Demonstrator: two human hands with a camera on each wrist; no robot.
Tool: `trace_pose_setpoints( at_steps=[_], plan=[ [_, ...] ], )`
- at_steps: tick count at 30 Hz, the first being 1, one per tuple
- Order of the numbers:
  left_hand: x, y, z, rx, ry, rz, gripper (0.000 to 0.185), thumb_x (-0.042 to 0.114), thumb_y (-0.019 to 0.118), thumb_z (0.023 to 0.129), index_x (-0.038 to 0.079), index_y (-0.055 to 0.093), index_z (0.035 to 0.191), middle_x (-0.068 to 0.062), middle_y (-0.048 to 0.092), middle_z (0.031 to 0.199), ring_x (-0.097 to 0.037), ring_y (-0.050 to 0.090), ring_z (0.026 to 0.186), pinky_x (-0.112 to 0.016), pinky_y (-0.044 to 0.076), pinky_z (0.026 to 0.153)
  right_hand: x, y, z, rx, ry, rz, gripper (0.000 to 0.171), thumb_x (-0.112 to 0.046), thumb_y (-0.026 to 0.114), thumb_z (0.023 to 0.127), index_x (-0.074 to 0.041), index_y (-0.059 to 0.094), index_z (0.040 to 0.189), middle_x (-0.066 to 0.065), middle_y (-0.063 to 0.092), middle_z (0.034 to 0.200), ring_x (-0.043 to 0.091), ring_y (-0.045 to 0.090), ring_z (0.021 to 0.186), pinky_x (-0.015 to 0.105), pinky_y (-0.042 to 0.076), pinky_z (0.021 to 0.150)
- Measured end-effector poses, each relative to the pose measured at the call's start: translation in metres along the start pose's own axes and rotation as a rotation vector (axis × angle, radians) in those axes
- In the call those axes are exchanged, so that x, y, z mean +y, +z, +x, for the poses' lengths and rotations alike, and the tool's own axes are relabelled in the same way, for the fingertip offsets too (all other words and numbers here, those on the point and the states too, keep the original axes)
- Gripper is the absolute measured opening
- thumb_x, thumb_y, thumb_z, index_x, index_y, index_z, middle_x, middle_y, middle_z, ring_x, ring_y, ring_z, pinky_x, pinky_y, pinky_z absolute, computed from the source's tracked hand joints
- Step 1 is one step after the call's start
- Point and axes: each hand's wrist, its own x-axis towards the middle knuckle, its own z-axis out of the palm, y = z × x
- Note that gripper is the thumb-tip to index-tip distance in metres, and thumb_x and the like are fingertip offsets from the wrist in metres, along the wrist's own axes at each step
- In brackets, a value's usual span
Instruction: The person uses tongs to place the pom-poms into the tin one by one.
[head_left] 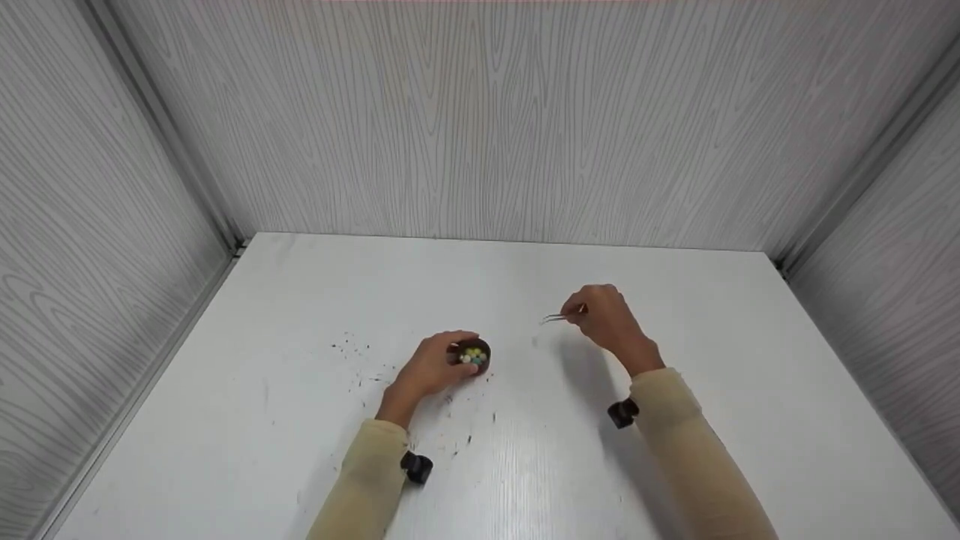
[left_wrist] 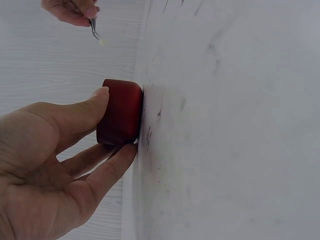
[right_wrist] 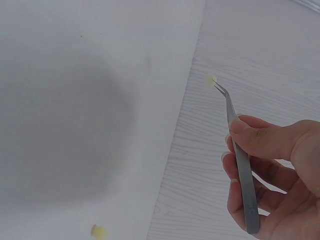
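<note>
Left hand [head_left: 429,367]: grips round red-brown cup [left_wrist: 120,112] of small pastel beads [head_left: 472,355].
Right hand [head_left: 604,316]: pinches slim metal tweezers [right_wrist: 239,150], pale bead [right_wrist: 210,79] at tips.
Bench [head_left: 300,420]: white, scuffed.

The tweezers' [right_wrist: 239,155] rear end is hidden within the right hand [right_wrist: 280,175].

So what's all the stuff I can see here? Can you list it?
cup: one, dark red, on the table, in the left grip
beads: several, yellow, green and blue, inside the cup
tweezers: one, silver, in the right grip, tips above the table
held bead: one, pale yellow, at the tweezer tips
loose bead: one, pale yellow, on the table
table: one, white, dark specks
walls: grey wood-grain
left hand: holds the cup
right hand: pinches the tweezers
</note>
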Motion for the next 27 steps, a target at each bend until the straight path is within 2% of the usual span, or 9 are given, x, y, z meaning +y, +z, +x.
trace_pose_setpoints(
  at_steps=[14, 27],
  plan=[
    [-0.001, -0.001, 0.001, -0.004, 0.005, -0.006, 0.049, 0.008, 0.074, 0.095, 0.007, 0.061, 0.142, -0.02, 0.06, 0.144, -0.039, 0.06, 0.132, -0.051, 0.05, 0.112, -0.027, 0.011, 0.004, -0.004, -0.053, -0.02, 0.013, 0.005, 0.072, 0.091, -0.003, 0.082, 0.096, 0.014, 0.077, 0.095, 0.028, 0.071, 0.089, 0.043, 0.061, 0.079],
    [0.002, -0.001, -0.001, -0.005, -0.003, -0.009, 0.049, 0.009, 0.074, 0.095, 0.01, 0.061, 0.142, -0.018, 0.059, 0.146, -0.039, 0.059, 0.133, -0.053, 0.049, 0.112, -0.052, 0.024, 0.006, -0.042, -0.085, -0.044, 0.014, 0.005, 0.073, 0.091, -0.004, 0.083, 0.095, 0.012, 0.076, 0.094, 0.025, 0.072, 0.089, 0.039, 0.062, 0.078]
  ],
)
